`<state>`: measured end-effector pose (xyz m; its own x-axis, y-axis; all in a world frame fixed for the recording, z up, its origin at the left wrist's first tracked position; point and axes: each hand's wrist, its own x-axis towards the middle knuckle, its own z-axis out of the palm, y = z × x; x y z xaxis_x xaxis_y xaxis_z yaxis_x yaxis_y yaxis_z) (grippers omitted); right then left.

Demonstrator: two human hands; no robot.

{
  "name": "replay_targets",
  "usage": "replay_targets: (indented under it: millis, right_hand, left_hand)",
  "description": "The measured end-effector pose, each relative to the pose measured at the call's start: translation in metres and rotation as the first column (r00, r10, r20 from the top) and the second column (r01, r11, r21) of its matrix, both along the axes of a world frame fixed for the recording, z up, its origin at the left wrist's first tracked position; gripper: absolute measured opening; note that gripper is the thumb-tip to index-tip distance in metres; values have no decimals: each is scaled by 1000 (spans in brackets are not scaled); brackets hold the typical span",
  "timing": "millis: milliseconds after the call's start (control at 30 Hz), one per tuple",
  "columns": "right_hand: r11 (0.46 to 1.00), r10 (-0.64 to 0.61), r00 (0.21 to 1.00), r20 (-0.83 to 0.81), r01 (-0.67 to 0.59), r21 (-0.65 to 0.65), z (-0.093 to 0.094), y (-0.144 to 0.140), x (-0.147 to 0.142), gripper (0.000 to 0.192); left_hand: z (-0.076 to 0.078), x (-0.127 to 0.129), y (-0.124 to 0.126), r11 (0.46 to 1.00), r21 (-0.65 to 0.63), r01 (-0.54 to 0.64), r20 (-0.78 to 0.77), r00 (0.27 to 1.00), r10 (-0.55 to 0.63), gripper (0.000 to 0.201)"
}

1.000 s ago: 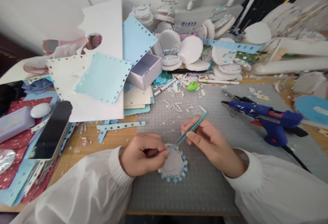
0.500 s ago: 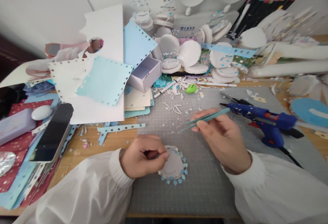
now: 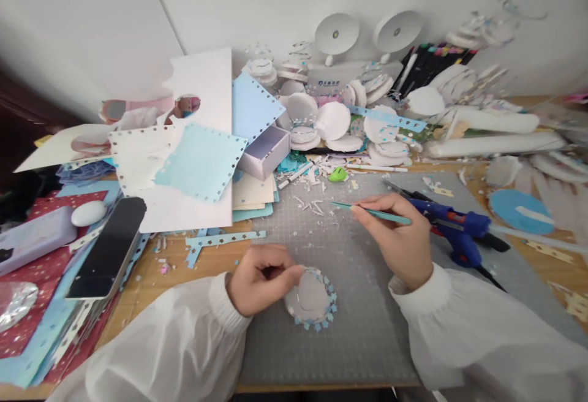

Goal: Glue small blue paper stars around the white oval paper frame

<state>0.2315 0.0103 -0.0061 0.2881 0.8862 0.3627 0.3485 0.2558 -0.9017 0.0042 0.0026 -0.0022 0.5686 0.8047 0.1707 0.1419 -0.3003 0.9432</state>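
On the grey cutting mat [image 3: 362,341] lies a white round disc [image 3: 310,295] with small blue stars along its right and lower edge. My left hand [image 3: 266,279] is closed at its upper left rim, thumb and fingertips pinching the edge. Teal tweezers [image 3: 389,216] are gripped in my right hand [image 3: 397,236], up and to the right of the disc. Their tips point left, close together, over the mat near white scraps [image 3: 312,206]. Whether they hold anything is too small to tell.
Right of my right hand lies a blue glue gun [image 3: 459,224]. Stacked white discs [image 3: 333,121] and a green object [image 3: 338,174] are at the back. Punched blue paper [image 3: 202,160], an open box [image 3: 266,154] and a phone [image 3: 108,252] are on the left.
My view has tilted up a little. The tweezers have turned and their tips have come together, pointing left. My left hand stays at the disc.
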Motion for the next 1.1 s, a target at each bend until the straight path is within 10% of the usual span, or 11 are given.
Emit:
replay_targets:
  millis: [300,633,1100]
  right_hand:
    - [996,-37,979,199,20,84,18,6,5,11]
    - [987,155,895,419,-152,-41,31,-23,11,14]
    - [978,150,713,685,-5,-209,37,-49,44,24]
  left_hand:
    - [-5,-4,2,867,-478,-141,192,947,259,53]
    - [-2,-3,0,869,-474,-140,173,953,248,59]
    - [-2,-2,-1,879,-449,-162,126,962,242,60]
